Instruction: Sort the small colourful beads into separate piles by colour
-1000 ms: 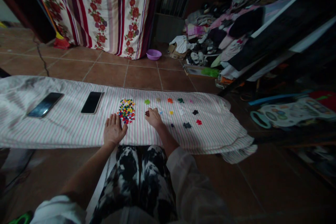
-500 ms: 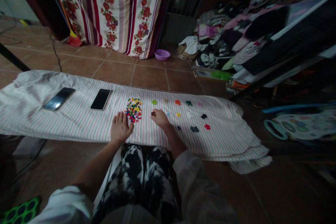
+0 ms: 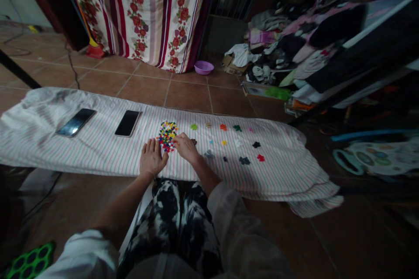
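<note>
A mixed pile of tiny coloured pieces (image 3: 168, 131), too small to name, lies on a striped cloth (image 3: 98, 157). My left hand (image 3: 152, 158) rests flat on the cloth at the pile's left edge, fingers stretched out and holding nothing. At the pile's right edge, the fingers of my right hand (image 3: 186, 147) are pinched together; what is between them, if anything, is hidden. Just beyond that hand sits a brown cluster (image 3: 194, 142), partly covered. Further right are small single-colour groups, among them light green (image 3: 194, 127), orange (image 3: 223, 127), dark green (image 3: 237, 128), grey (image 3: 244, 161) and red (image 3: 260, 158).
Two phones, a dark one (image 3: 77, 122) and a light-edged one (image 3: 128, 123), lie left of the pile. Beyond the cloth are a tiled floor, a purple basin (image 3: 203, 68) and a floral curtain (image 3: 157, 17). Heaped clothes (image 3: 294, 39) fill the right side.
My right hand has moved left from the brown cluster to the pile's right edge, uncovering part of that cluster and a grey-blue group. My left hand stays by the pile.
</note>
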Motion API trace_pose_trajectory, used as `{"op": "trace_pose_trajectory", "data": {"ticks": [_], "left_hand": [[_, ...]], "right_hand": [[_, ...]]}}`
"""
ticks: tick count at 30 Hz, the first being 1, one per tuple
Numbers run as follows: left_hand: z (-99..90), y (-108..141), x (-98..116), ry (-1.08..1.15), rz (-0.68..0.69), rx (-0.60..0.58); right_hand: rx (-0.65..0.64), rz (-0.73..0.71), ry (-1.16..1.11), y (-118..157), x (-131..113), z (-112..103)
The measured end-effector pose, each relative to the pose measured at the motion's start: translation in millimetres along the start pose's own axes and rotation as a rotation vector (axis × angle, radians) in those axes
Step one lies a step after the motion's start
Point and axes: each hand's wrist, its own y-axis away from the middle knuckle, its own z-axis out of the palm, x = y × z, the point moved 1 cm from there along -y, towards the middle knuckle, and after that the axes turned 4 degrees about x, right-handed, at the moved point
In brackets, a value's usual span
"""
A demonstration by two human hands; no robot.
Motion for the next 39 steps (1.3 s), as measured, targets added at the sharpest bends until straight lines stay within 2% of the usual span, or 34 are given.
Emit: {"op": "trace_pose_trajectory", "data": {"ticks": [8,15,20,29,39], "left_hand": [[2.4,0.3,-0.3,-0.004,-0.002,0.008],[3.2,0.3,-0.7,-0.036,0.01,0.016],[3.5,0.3,-1.0,-0.046,0.023,0.03],[3.6,0.4,-1.1,-0.044,0.015,0.021],[3.3,-0.2,-0.8,-0.007,0.003,0.015]], "right_hand": [[-0.056,-0.031,0.109,-11.4,-3.2,10.4],[-0.084,-0.039,0.208,-13.6,-9.6,8.3],[-0.054,-0.05,0.164,-12.1,-6.2,12.6],[-0.112,0.02,0.186,-19.4,-5.6,12.8],[-0.043,0.011,0.131,-16.5,-3.8,13.4]]}}
